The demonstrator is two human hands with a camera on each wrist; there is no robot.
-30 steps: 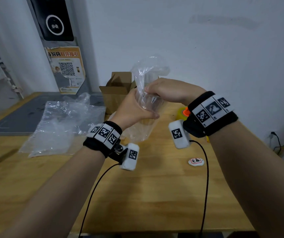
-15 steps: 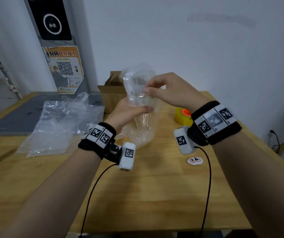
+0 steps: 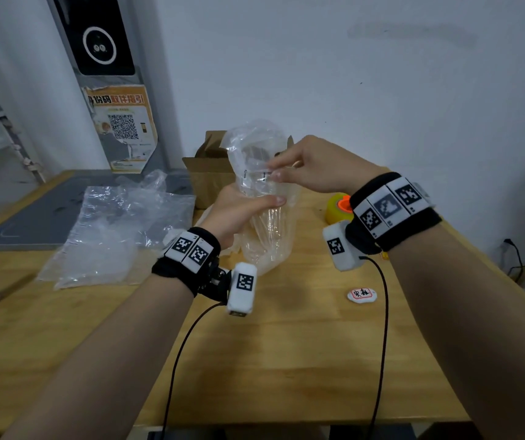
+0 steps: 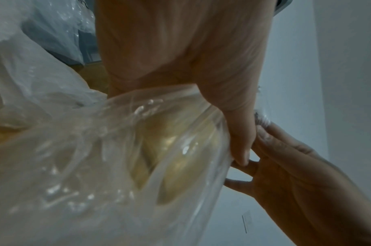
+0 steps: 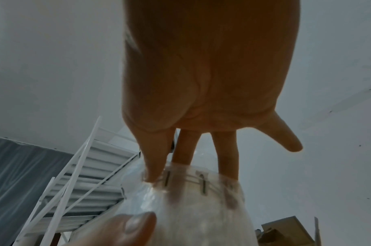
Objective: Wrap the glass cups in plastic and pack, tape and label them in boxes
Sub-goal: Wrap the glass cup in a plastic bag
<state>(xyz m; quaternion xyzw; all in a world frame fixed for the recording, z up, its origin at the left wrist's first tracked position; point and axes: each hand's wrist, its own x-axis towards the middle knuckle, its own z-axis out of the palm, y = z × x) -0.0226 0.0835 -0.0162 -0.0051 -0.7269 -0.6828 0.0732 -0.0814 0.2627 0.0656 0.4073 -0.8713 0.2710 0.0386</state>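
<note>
- Head view: we hold the clear glass cup upright above the light wooden table, its long axis near vertical, sheathed in a thin transparent plastic bag whose loose end billows above the rim. Our left hand wraps round the cup's middle from the left side, thumb across the front. Our right hand comes in from the right, just above the left, and is the nearer one to the loose plastic; its fingertips pinch the film near the cup's upper part. We judge the coming move to be gathering that slack over the mouth.
- Head view, around it: an open brown cardboard box stands just behind the cup, spare crumpled clear plastic bags lie to the left, and a yellow tape roll with an orange core sits to the right, under the right wrist.
- Left wrist view: the left hand curls round the bagged cup; right-hand fingers meet the thumb tip.
- Right wrist view: the right hand reaches down, fingers touching the plastic at its top edge; the grip itself is blurred.
</note>
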